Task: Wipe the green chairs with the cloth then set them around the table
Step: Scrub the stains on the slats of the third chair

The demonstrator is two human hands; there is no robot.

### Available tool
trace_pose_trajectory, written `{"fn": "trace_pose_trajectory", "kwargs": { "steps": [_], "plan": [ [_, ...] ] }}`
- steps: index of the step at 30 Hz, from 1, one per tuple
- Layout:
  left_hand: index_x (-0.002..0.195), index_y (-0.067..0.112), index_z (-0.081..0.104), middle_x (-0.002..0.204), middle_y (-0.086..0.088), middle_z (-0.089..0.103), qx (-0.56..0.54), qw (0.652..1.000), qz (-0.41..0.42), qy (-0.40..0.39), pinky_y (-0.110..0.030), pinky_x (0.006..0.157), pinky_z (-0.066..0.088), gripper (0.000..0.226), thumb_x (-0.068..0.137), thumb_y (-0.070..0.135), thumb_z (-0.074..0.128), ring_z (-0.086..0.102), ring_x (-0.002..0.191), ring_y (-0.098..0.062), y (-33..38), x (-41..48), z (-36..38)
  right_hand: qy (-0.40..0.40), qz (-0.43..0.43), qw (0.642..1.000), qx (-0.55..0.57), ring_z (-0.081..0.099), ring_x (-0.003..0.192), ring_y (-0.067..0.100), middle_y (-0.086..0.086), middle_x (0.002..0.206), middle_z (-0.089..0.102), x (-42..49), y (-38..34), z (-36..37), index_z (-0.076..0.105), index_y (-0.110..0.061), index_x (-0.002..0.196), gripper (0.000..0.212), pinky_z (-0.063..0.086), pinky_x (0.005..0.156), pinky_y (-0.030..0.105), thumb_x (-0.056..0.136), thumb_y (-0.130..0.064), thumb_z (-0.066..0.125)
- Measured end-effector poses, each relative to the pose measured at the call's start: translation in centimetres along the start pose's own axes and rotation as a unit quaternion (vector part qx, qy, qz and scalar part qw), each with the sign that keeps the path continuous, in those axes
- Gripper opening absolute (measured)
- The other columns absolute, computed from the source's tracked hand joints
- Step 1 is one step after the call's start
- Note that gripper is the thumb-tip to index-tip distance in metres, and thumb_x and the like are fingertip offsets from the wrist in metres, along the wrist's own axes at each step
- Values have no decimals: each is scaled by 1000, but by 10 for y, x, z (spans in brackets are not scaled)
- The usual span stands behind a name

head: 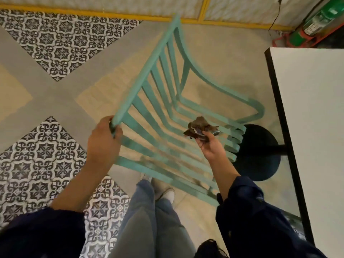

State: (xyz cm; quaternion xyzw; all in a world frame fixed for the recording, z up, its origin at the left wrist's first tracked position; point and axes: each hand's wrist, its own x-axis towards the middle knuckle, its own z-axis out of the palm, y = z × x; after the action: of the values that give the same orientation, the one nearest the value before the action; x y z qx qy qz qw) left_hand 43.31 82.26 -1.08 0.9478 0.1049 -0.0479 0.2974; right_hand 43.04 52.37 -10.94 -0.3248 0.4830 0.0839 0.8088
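The left hand (104, 138) curled its fingers round the near end of the top rail of the green chair (145, 71). The right hand (210, 146), palm up, pinched a crumpled brown cloth (200, 127) in its fingertips over the seat slats, near their front edge. Whether the cloth touched the slats could not be told. The chair stood on the floor (55, 101), its seat front just beside the round black base (260, 151) of the white table (307, 108), near that table's left edge.

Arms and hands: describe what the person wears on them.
The left sleeve and right sleeve are dark navy fabric, pushed up past the forearms. The left hand and right hand are ungloved; no watch or ring shows.
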Motion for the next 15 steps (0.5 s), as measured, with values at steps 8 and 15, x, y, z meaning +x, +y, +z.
{"fn": "trace_pose_trajectory", "kwargs": {
  "steps": [8,15],
  "plan": [
    [131,12,45,133,-14,45,159,972,168,37,-51,116,17,50,84,28,49,38,128,-33,45,40,36,195,-28,971,-131,61,91,27,20,120,58,104,34,-60,45,-6,100,16,57,76,34,90,4,51],
    [126,11,50,128,-10,49,118,958,224,-133,-47,117,10,45,82,20,50,37,130,-26,29,17,142,240,-159,873,-393,45,69,18,-6,69,43,184,65,-75,31,-21,68,35,40,60,25,81,1,54]
  ]
}}
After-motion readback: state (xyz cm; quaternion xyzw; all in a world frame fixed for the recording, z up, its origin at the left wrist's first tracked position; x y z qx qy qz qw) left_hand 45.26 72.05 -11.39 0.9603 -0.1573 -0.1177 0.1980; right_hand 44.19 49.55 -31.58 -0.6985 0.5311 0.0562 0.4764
